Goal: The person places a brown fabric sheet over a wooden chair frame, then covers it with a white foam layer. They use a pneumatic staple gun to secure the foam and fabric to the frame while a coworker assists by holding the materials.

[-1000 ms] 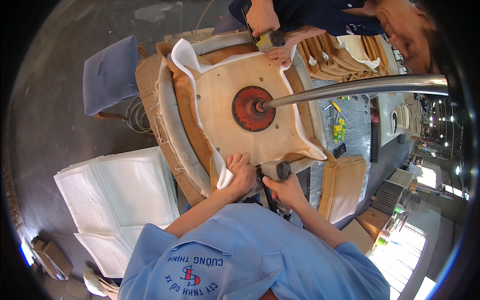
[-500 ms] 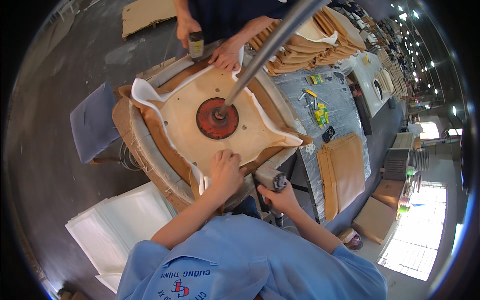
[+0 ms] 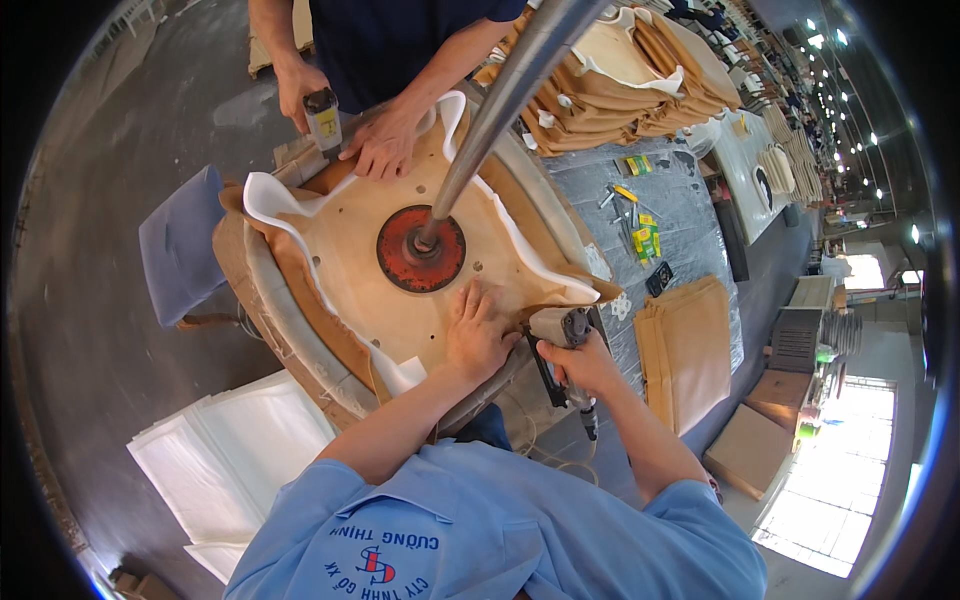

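A pale wooden seat panel (image 3: pixel 352 255) lies in front of me, with white padding (image 3: pixel 268 198) and brown cover material (image 3: pixel 300 255) rising around its edges. A red round disc (image 3: pixel 395 262) on a metal rod (image 3: pixel 490 130) presses on its middle. My left hand (image 3: pixel 482 338) lies on the panel's near side, fingers stretched over the wood and folded edge. My right hand (image 3: pixel 585 365) grips a staple gun (image 3: pixel 557 328), its nose at the near right edge. Across from me, a co-worker's hand (image 3: pixel 385 145) rests on the far edge; their other hand holds another staple gun (image 3: pixel 323 120).
A plastic-covered table (image 3: pixel 590 190) at right carries tools, small yellow-green boxes (image 3: pixel 646 240) and folded brown covers (image 3: pixel 685 345). Stacked brown seat pieces (image 3: pixel 590 100) stand behind. White sheets (image 3: pixel 230 450) lie at lower left, beside a blue padded seat (image 3: pixel 182 245).
My left hand has moved right along the near edge and its fingers have straightened. My right hand has raised the staple gun toward the right corner. The co-worker's hands have shifted left.
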The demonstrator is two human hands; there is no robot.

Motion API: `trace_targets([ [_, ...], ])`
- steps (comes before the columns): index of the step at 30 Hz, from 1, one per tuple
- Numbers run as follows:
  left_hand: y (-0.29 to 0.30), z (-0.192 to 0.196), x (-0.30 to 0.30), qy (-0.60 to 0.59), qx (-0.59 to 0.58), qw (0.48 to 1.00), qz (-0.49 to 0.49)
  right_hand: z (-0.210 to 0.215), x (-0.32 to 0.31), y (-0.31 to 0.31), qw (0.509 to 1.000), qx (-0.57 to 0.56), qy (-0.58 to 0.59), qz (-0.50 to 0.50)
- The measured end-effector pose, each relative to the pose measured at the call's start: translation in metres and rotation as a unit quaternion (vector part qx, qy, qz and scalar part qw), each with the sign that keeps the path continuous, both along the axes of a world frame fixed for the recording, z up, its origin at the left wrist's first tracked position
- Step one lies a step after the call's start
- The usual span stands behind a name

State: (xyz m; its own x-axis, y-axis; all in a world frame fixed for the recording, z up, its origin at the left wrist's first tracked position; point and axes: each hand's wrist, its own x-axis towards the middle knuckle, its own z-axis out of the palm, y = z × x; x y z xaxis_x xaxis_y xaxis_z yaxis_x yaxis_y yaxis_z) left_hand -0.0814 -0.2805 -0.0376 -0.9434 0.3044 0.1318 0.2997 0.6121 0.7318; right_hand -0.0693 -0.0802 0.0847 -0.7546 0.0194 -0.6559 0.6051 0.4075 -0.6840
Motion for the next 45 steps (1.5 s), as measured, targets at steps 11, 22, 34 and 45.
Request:
trace_targets([
  [11, 0.013, -0.003, -0.002, -0.008, 0.015, 0.998, 0.067, -0.007, -0.041, -0.001, 0.996, 0.043, -0.053, 0.051],
  [22, 0.000, -0.001, 0.002, 0.009, -0.002, 0.998, 0.058, -0.006, -0.042, -0.022, 0.988, 0.130, -0.044, 0.065],
  [34, -0.002, 0.004, 0.005, -0.055, -0.034, 0.996, 0.065, 0.000, -0.028, -0.026, 0.994, 0.067, -0.038, 0.075],
  [45, -0.016, -0.007, 0.014, -0.003, -0.028, 0.998, 0.061, -0.005, -0.035, -0.031, 0.994, 0.078, -0.028, 0.078],
])
